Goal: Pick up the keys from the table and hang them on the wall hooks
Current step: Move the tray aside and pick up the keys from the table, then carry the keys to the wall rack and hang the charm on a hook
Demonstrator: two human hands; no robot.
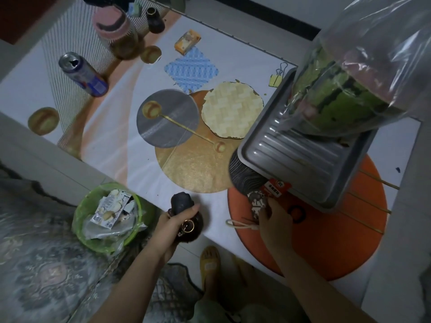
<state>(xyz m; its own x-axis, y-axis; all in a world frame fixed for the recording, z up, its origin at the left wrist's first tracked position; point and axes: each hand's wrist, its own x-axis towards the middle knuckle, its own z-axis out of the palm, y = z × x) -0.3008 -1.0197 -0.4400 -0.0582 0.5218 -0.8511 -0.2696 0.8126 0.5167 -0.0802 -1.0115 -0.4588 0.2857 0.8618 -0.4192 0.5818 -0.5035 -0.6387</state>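
Note:
My left hand (pixel 173 223) is closed around a dark plush keychain (pixel 183 203) with a gold ring (pixel 188 226), held at the table's near edge. My right hand (pixel 275 220) grips a brown-and-white checkered keychain (pixel 256 202) with a red tag (pixel 278 185), on the orange round mat (pixel 326 241) just in front of the metal tray. A beige cord loop (pixel 235 223) trails left from that hand. A small black ring (pixel 296 212) lies on the mat beside my right fingers. No wall hooks are in view.
A metal tray (pixel 303 159) holds a bagged watermelon (pixel 338 89) at the right. Round mats, a blue cloth (pixel 191 69), a can (pixel 82 74), bottles and a yellow binder clip (pixel 277 78) lie on the table. A green bin (pixel 109 217) with rubbish stands at the left below.

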